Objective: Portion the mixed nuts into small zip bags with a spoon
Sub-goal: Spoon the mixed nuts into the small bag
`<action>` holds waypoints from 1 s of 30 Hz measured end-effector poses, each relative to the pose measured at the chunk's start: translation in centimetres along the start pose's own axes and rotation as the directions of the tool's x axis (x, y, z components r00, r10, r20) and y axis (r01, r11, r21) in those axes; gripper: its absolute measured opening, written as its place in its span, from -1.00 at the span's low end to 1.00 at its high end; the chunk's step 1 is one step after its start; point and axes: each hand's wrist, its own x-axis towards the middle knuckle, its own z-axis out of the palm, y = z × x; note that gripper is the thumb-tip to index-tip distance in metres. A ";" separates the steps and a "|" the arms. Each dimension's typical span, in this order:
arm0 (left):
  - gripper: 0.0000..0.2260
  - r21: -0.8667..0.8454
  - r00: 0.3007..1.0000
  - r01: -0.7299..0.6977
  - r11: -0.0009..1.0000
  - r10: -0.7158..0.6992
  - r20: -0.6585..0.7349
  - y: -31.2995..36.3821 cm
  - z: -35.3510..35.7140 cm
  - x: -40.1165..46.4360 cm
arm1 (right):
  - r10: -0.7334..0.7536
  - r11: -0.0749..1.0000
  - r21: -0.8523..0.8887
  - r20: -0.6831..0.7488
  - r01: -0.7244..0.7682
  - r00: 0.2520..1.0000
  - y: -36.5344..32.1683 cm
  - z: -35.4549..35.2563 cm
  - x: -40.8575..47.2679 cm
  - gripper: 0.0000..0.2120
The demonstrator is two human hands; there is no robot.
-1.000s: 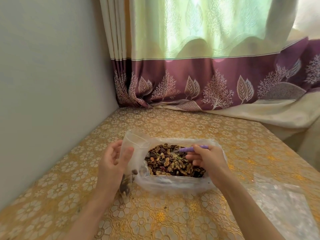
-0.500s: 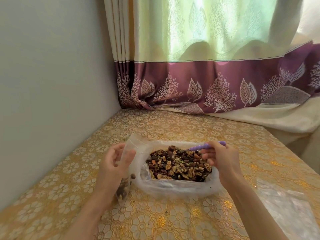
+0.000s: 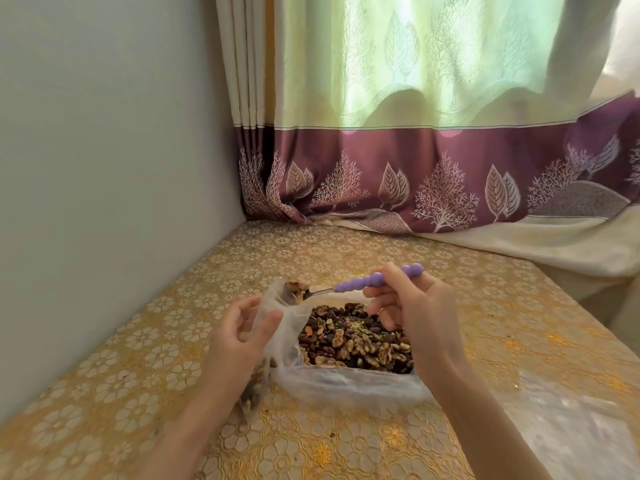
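A large clear bag [image 3: 346, 386] lies open on the table, filled with mixed nuts [image 3: 356, 337]. My left hand [image 3: 239, 341] pinches a small zip bag [image 3: 273, 306] upright at the big bag's left side; some nuts show in its bottom, below my wrist. My right hand [image 3: 415, 317] grips the purple handle of a spoon [image 3: 367, 282]. The spoon's bowl, loaded with nuts, sits at the mouth of the small bag.
The table carries a gold floral cloth [image 3: 121, 375]. A grey wall [image 3: 104, 168] runs along the left and a curtain [image 3: 415, 168] hangs at the back. Flat clear plastic bags [image 3: 568, 431] lie at the right front. The table's right edge falls away behind them.
My right hand lifted the spoon out of the nuts and carried it left to the small bag's mouth. My left hand kept holding that bag.
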 end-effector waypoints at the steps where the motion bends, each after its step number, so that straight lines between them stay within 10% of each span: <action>1: -0.65 -0.011 1.000 0.008 1.000 -0.008 -0.007 0.0 0.1 0.0 | -0.027 1.000 -0.016 0.030 0.027 0.999 0.0 0.4 -0.2 -0.73; 11: -0.55 -0.134 0.998 0.043 0.990 -0.048 -0.035 0.2 -0.1 -0.1 | -0.096 0.994 -0.033 0.201 0.104 0.975 0.2 0.4 -0.4 -0.84; 18: -0.36 -0.186 0.995 0.031 0.982 -0.048 -0.084 0.7 -0.7 0.3 | -0.064 0.985 0.148 -0.145 0.086 0.987 1.1 -1.5 1.3 -0.80; 30: -0.42 -0.157 0.997 -0.029 0.987 0.018 -0.075 1.3 -1.1 2.5 | -0.099 0.873 -0.487 -0.224 -0.024 0.970 4.3 -3.9 2.6 -0.70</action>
